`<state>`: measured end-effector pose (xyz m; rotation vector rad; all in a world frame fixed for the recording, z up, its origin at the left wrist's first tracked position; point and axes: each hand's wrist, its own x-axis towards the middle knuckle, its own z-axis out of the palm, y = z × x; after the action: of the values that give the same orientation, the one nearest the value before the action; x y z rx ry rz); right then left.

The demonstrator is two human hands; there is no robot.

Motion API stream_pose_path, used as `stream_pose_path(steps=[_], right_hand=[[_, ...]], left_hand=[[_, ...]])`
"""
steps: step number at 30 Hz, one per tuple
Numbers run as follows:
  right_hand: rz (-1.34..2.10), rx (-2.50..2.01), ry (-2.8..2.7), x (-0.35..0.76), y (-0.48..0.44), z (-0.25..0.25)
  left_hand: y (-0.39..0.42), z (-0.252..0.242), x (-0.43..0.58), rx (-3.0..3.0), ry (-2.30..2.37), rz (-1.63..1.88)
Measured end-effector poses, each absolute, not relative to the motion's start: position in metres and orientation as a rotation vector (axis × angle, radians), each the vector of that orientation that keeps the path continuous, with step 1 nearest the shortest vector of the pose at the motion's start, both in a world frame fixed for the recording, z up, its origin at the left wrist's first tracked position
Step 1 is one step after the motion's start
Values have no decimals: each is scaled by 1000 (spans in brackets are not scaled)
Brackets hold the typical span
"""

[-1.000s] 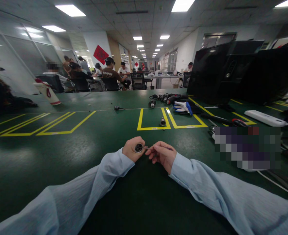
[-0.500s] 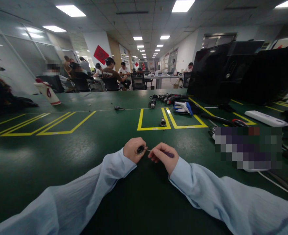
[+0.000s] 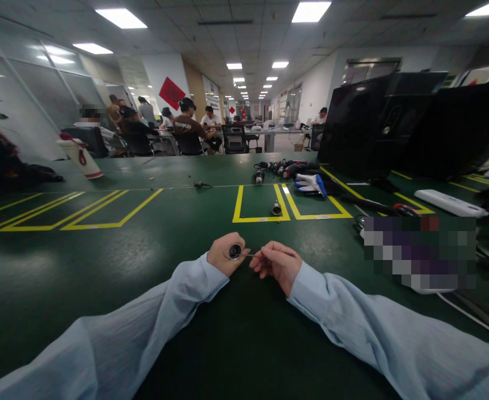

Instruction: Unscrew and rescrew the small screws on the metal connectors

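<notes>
My left hand (image 3: 221, 254) is wrapped round a short metal cylinder (image 3: 235, 252), its hollow end turned up toward me. A thin screwdriver (image 3: 248, 255) is pinched in my right hand (image 3: 281, 262). Its slender shaft points left and reaches the mouth of the cylinder; how deep its tip goes I cannot tell. The handle is mostly hidden in my right palm. Beyond my hands, a similar metal fitting (image 3: 276, 208) stands inside a yellow-taped box on the green table (image 3: 177, 333).
Farther back lie another metal part (image 3: 258, 176), a dark tapered piece (image 3: 200, 184), tangled black cables and blue-white gloves (image 3: 311, 184). A white cup (image 3: 81, 155) leans at left. Large black cases (image 3: 361, 128) and a white power strip (image 3: 450, 203) are at right. Several people sit beyond.
The cylinder has turned so more of its open end faces me. My right hand has rotated, and the screwdriver's handle, visible before, is now mostly hidden.
</notes>
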<state>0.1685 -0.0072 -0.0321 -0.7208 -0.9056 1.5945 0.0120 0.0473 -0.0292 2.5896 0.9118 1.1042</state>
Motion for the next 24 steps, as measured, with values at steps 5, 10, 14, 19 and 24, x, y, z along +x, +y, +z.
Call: stream_pose_path(steps=[5,10,14,19,24], right_hand=[[1542,-720,-917,167,-8,-35],[1545,-729,-971,167,-7,-38],[1602,-717,-938,168,-6,-34],[1641,-674,-912,169,-6,-31],[1529,-678,-931,171,-7,-37]], left_hand=[[50,-30,12,2580,964,1101],[48,-28,12,2670,919,1040],[46,-28,12,2619,868,1055],[48,-28,13,2516,853,1107],[49,-30,13,2539,943,1089]])
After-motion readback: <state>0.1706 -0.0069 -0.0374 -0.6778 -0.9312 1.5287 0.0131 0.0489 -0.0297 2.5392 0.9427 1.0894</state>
